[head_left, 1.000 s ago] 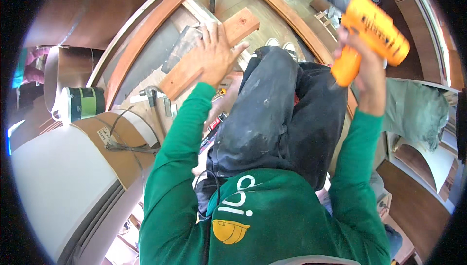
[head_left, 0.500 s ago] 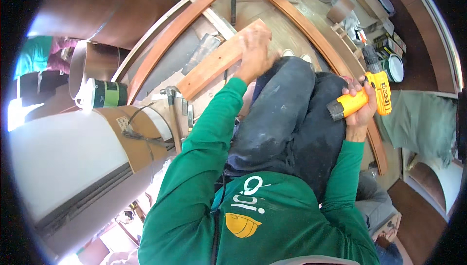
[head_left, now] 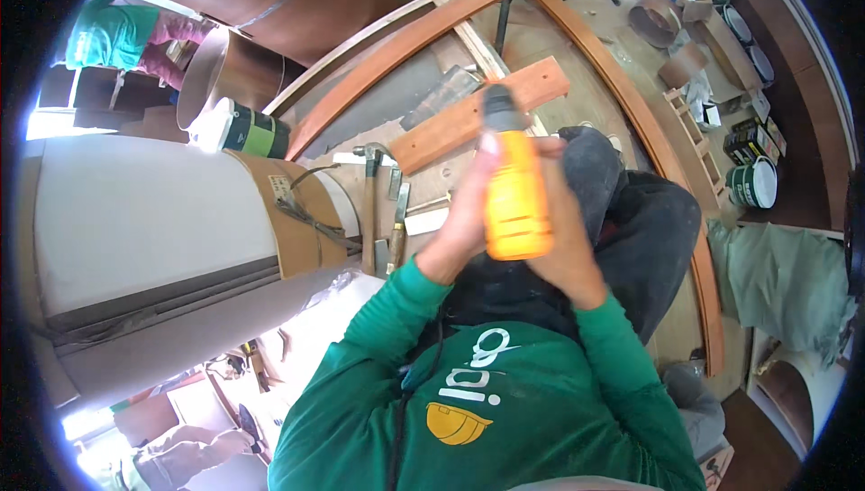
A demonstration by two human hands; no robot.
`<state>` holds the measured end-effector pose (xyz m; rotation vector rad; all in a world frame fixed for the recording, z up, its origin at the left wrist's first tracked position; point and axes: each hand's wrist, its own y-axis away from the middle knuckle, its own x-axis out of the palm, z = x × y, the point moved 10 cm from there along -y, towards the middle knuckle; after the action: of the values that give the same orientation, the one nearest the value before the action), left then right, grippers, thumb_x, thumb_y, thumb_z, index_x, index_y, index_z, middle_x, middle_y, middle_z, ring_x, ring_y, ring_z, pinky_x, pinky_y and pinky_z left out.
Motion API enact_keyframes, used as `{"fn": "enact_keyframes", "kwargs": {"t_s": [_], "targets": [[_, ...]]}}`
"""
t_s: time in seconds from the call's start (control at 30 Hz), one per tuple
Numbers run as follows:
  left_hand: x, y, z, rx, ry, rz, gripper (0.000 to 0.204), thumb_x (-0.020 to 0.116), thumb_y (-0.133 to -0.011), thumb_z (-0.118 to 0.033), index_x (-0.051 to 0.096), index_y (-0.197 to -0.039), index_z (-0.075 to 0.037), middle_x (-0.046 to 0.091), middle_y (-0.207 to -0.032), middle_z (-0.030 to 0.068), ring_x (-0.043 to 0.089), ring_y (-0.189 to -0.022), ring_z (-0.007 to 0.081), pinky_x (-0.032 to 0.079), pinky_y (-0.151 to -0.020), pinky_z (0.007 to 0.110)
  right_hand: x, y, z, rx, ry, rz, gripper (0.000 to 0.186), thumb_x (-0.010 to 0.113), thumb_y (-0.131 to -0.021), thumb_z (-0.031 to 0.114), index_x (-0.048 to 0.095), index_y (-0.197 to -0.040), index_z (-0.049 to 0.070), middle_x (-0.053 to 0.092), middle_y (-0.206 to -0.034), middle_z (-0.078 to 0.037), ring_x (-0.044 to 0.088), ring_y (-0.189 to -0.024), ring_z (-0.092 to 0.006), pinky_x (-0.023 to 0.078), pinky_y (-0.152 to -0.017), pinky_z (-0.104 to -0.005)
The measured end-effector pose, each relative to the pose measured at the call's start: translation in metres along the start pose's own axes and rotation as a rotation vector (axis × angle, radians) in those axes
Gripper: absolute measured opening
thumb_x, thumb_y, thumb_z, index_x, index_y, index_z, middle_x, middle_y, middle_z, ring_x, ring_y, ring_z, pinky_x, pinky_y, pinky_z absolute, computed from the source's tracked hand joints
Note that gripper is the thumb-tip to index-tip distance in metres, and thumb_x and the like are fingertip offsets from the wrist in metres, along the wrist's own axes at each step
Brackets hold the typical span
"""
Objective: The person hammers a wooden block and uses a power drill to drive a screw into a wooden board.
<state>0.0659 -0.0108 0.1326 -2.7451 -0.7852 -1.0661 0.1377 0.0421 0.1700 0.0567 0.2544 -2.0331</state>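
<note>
A yellow cordless drill (head_left: 517, 198) with a dark chuck is held in front of my lap, its chuck end pointing away from me; motion blurs it slightly. My right hand (head_left: 566, 240) grips it from the right side. On the other side my left hand (head_left: 461, 213) closes against the drill's body, its fingers partly hidden. Beyond the drill lies a short reddish wooden board (head_left: 440, 138) with small dark spots, and the chuck covers part of it. To the left of my left hand are a claw hammer (head_left: 369, 203) and a chisel (head_left: 397, 230).
Long curved wooden strips (head_left: 396, 36) lie at the far left and along the right (head_left: 658, 131). A green-and-white bucket (head_left: 248, 131) stands left, beside a large white cylinder (head_left: 153, 221). Another bucket (head_left: 752, 183) is at right. A person in teal (head_left: 113, 36) is far left.
The drill has moved left and inward, from beside my right knee to before my lap. My left hand has left the wooden board and come onto the drill. The view has shifted too.
</note>
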Motion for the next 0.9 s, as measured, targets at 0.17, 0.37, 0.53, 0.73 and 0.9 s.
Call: {"fn": "enact_keyframes", "kwargs": {"t_s": [0.17, 0.37, 0.53, 0.73, 0.9], "targets": [[-0.072, 0.052, -0.067, 0.112, -0.098, -0.486, 0.056, 0.059, -0.106, -0.050, 0.057, -0.130, 0.001, 0.074, -0.094, 0.0156, 0.075, -0.089, 0.0267, 0.061, -0.079, 0.034, 0.097, 0.000, 0.008, -0.230, 0.396, 0.418, 0.058, 0.067, -0.093, 0.013, 0.046, -0.143, -0.008, 0.055, -0.139, -0.030, 0.056, -0.131, -0.0456, 0.049, -0.107, -0.0508], [-0.156, 0.051, -0.111, 0.084, -1.097, -0.646, 0.051, 0.064, -0.102, -0.047, 0.063, -0.119, 0.001, 0.074, -0.090, 0.0187, 0.071, -0.076, 0.0334, 0.057, -0.074, 0.042, 0.030, 0.026, -0.041, -0.061, 0.328, 0.338, 0.067, 0.067, -0.095, 0.010, 0.042, -0.155, -0.005, 0.057, -0.143, -0.027, 0.058, -0.133, -0.0422, 0.048, -0.112, -0.0492], [-0.218, 0.001, -0.111, -0.220, -1.876, -0.731, 0.073, 0.060, -0.097, -0.062, 0.060, -0.127, 0.005, 0.072, -0.110, 0.0361, 0.071, -0.103, 0.0512, 0.054, -0.092, 0.056, -0.106, 0.051, -0.063, 0.179, 0.101, -0.119, 0.053, 0.067, -0.097, -0.002, 0.055, -0.149, 0.002, 0.064, -0.124, -0.014, 0.068, -0.107, -0.0196, 0.057, -0.096, -0.0332], [-0.348, -0.028, -0.096, -0.412, -1.989, -0.673, 0.091, 0.061, -0.092, -0.069, 0.053, -0.144, 0.005, 0.069, -0.125, 0.0371, 0.066, -0.122, 0.0521, 0.051, -0.102, 0.057, -0.214, 0.124, -0.126, 0.334, 0.062, -0.436, 0.050, 0.063, -0.101, -0.001, 0.055, -0.150, 0.002, 0.064, -0.121, -0.012, 0.068, -0.102, -0.0178, 0.057, -0.089, -0.0310], [-0.389, -0.025, -0.101, -0.456, -1.897, -0.559, 0.096, 0.062, -0.091, -0.070, 0.049, -0.149, 0.006, 0.068, -0.126, 0.0380, 0.063, -0.125, 0.0532, 0.049, -0.106, 0.057, -0.201, 0.113, -0.119, 0.326, 0.158, -0.411, 0.050, 0.065, -0.100, 0.000, 0.055, -0.149, 0.002, 0.066, -0.115, -0.009, 0.067, -0.097, -0.0165, 0.056, -0.086, -0.0298]]}}
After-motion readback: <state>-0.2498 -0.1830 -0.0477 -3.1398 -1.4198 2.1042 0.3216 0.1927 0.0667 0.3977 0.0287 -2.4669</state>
